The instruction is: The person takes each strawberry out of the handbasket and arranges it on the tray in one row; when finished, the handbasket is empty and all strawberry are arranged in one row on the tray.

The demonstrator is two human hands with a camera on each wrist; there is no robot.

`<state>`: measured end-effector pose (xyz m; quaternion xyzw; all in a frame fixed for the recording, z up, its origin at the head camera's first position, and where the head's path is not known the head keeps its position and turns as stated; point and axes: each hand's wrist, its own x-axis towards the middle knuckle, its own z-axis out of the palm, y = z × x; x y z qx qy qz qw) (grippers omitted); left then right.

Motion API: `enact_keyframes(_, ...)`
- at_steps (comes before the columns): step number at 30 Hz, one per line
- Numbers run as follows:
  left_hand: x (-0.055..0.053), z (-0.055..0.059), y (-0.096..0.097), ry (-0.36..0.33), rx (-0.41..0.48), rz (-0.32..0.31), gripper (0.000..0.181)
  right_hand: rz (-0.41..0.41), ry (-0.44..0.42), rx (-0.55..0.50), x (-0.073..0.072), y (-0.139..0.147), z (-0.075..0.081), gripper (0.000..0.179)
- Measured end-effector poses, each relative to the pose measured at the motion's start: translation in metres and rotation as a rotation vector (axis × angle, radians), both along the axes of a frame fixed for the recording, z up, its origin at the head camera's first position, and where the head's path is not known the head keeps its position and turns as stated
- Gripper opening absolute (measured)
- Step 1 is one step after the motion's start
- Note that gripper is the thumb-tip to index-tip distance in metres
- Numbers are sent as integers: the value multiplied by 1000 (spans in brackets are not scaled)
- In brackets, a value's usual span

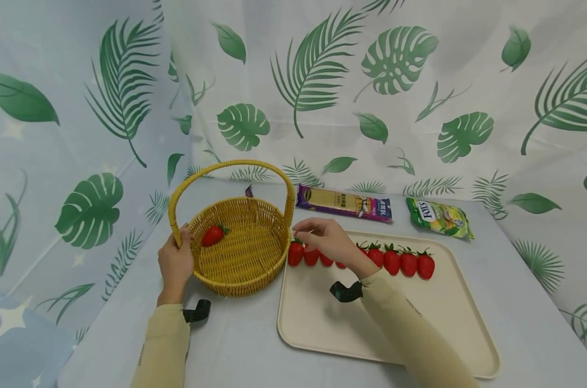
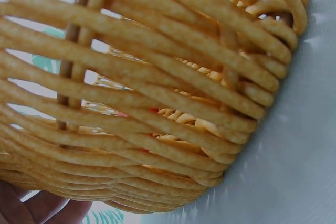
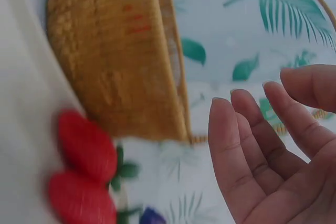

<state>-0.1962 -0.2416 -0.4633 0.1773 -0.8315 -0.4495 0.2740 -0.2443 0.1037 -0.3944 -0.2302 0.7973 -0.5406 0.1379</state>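
A yellow wicker basket [image 1: 237, 283] with a tall arched handle stands on the left of the table. One strawberry [image 1: 212, 236] lies inside it, toward the left wall. My left hand [image 1: 175, 262] grips the basket's left rim near the foot of the handle; in the left wrist view, woven wicker [image 2: 131, 93] hides most of that hand. Over the far left of a cream tray [image 1: 332, 323], just right of the basket, hovers my right hand [image 1: 329, 240]. Its fingers [image 3: 226, 145] are loosely bent with nothing between them. Below it runs a row of several strawberries [image 1: 392, 263], partly covered by the hand.
Behind the tray lie a long purple-and-yellow packet [image 1: 344, 203] and a green snack bag [image 1: 440, 217]. Leaf-print cloth [image 1: 322, 108] hangs at the back and sides. The tray's left edge sits close beside the basket.
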Motion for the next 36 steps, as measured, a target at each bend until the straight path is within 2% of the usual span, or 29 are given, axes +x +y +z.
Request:
enact_keyframes(11, 1, -2, -2, -22, -9, -2, 47, 114, 41, 29, 4, -64, -2, 23)
enact_keyframes(15, 2, -3, -3, -7, -10, -14, 48, 163, 51, 120, 5, -78, 5, 23)
enact_keyframes(19, 2, -2, -3, 16, -22, -16, 47, 220, 119, 221, -2, -94, 12, 24)
enact_keyframes(22, 1, -2, -4, 23, -26, -10, 46, 242, 148, 257, -8, -106, 14, 25)
enact_keyframes(24, 1, -2, -4, 24, -22, -5, 46, 244, 144, 274, -12, -114, 14, 26)
enact_keyframes(31, 2, -3, -4, 14, 8, -11, 48, 190, -25, 201, -20, -140, 14, 27)
enact_keyframes(36, 0, -4, -2, 1, 11, -20, 49, 160, 15, 227, -26, -154, 13, 31)
